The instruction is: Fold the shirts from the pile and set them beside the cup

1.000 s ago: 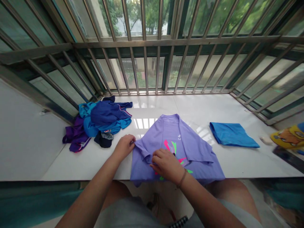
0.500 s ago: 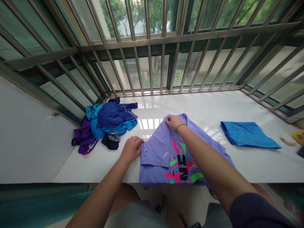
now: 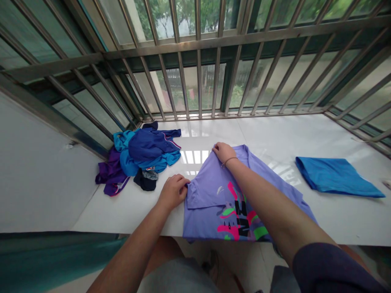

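A lavender T-shirt [image 3: 203,224] with a pink, green and black print lies on the white ledge, its lower end at the front edge. Its left sleeve is turned inward over the body. My left hand [image 3: 174,190] pinches the shirt's left side, by the folded sleeve. At the shoulder near the collar, my right hand [image 3: 224,152] has its fingers closed on the fabric. My right forearm crosses over the shirt and covers part of the print and the right side.
A heap of blue clothes [image 3: 149,146] with a purple garment [image 3: 112,173] and a dark sock-like piece [image 3: 145,182] lies at left. At right rests a folded blue garment [image 3: 337,176]. Metal window bars [image 3: 198,81] rise behind the ledge [image 3: 259,134].
The view has turned slightly, so things sit a little differently in it. Near my left hand, the folded sleeve is more bunched. Both hands keep their hold on the T-shirt.
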The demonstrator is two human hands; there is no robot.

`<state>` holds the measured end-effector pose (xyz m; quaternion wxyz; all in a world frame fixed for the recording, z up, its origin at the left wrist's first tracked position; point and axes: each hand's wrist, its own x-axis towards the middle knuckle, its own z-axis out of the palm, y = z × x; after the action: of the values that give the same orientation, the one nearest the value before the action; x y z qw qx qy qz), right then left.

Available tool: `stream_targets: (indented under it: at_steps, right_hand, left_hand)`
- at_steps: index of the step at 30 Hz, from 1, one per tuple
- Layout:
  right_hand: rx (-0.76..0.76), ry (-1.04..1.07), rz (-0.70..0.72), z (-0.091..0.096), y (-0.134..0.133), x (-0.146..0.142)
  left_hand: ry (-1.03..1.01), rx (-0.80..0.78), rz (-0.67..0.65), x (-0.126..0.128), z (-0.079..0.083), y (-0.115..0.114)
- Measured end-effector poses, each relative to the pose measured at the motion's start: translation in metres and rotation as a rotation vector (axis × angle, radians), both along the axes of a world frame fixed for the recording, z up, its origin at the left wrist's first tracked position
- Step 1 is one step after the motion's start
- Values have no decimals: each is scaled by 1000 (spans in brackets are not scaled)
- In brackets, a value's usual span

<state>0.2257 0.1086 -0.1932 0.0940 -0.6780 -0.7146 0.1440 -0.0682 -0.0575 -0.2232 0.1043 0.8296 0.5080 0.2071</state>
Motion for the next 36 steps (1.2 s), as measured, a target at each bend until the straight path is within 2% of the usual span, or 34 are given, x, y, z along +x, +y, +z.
stream_targets:
  at_steps: [6,9,12,14,16,18,20,22,26,33,36]
  right_hand:
    - [18,-32,-84,13,-2,-1]
    - [53,-32,-48,22,-24,-4]
    - [87,4,186,27,-75,-4]
    - [96,52,422,25,-120,-3]
    - [102,60,572,22,-164,-1]
    - [115,25,595,15,-201,-1]
    - [133,-9,558,7,-224,-3]
    - [150,-29,516,-2,-234,-7]
    - [160,-103,456,-9,-233,-16]
    - [179,-176,436,11,-232,-23]
    - [211,-143,441,12,-236,-20]
  left_hand:
    - [-32,37,150,-1,1,0]
    - [-52,78,88,0,3,-2]
    - [-45,61,31,1,5,-3]
    - [-46,18,45,1,5,-1]
    - [-57,-15,68,0,4,2]
    - [-69,-32,74,-1,3,4]
    - [-81,-43,66,-3,0,7]
    - [-98,-52,64,-5,-3,9]
    - [-148,-57,54,-9,-10,16]
    - [-154,-3,67,-10,-16,22]
    - [-124,3,90,-7,-16,21]
